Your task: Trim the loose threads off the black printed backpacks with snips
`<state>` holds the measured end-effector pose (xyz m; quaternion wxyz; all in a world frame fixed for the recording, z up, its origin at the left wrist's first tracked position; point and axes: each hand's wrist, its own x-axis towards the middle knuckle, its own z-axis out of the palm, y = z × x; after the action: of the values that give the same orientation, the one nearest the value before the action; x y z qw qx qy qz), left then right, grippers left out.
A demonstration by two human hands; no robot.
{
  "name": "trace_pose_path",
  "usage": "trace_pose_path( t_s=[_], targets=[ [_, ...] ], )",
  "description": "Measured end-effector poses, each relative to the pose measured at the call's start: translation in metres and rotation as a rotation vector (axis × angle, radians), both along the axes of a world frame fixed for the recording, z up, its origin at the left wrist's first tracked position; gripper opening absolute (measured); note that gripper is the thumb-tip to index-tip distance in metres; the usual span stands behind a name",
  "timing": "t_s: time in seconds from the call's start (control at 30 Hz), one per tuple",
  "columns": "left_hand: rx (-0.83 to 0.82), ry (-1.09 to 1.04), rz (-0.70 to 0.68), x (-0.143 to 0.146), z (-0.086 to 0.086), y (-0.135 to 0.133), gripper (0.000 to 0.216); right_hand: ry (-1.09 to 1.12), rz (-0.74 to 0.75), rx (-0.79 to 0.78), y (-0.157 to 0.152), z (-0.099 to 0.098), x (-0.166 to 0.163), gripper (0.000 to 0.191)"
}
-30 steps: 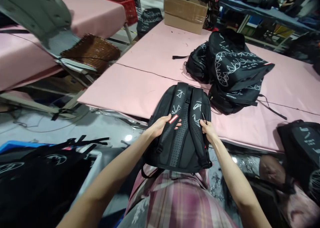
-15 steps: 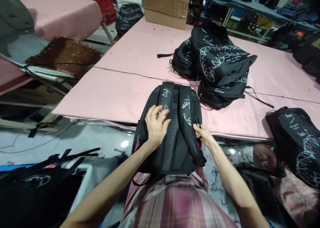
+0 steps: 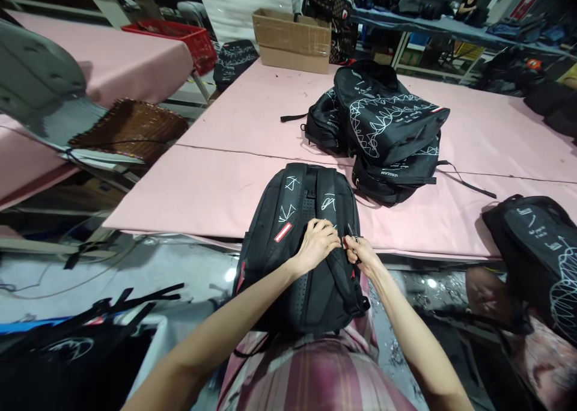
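A black backpack (image 3: 295, 303) leans against the table edge in front of me, its back panel and two shoulder straps facing up. White scribbled lines mark the straps, and a red and white label (image 3: 283, 232) shows on the left one. My left hand (image 3: 318, 243) is closed over the right shoulder strap (image 3: 328, 203), fingers curled onto its edge. Close beside it, at the backpack's right side, my right hand (image 3: 360, 255) grips small dark scissors (image 3: 353, 232), blades pointing up and away from me. The exact spot between the two hands is partly hidden by fingers.
Several black backpacks (image 3: 392, 122) are piled on the pink table (image 3: 216, 182). A cardboard box (image 3: 293, 41) stands at the far edge. Another person, at right, has a backpack (image 3: 536, 249) on the lap. Black bags (image 3: 58, 351) fill a bin at lower left.
My left hand has moved right, from above the left strap onto the right strap, uncovering the red and white label. My right hand still holds the scissors at the backpack's right side.
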<state>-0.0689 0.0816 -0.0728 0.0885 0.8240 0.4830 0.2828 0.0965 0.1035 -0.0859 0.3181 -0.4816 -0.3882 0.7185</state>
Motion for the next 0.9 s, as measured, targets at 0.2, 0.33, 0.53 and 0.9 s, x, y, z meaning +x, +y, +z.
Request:
trace_pose_path(
  t_s=[0.2,0.33,0.53,0.9],
  targets=[
    [-0.193,-0.1,0.083,0.0,0.006,-0.004,0.016,-0.055,-0.024,0.039,-0.005,0.0,0.011,0.041],
    [-0.313,-0.191,0.207,0.002,0.007,-0.007,0.024,-0.066,-0.028,0.022,-0.009,-0.001,0.016,0.044],
    [-0.275,0.051,0.422,0.035,0.016,-0.009,0.023,-0.108,-0.032,0.073,-0.012,-0.003,0.012,0.04],
    [-0.537,-0.272,0.292,0.031,0.022,-0.008,0.014,-0.405,-0.01,0.334,-0.011,0.0,0.04,0.037]
  ],
)
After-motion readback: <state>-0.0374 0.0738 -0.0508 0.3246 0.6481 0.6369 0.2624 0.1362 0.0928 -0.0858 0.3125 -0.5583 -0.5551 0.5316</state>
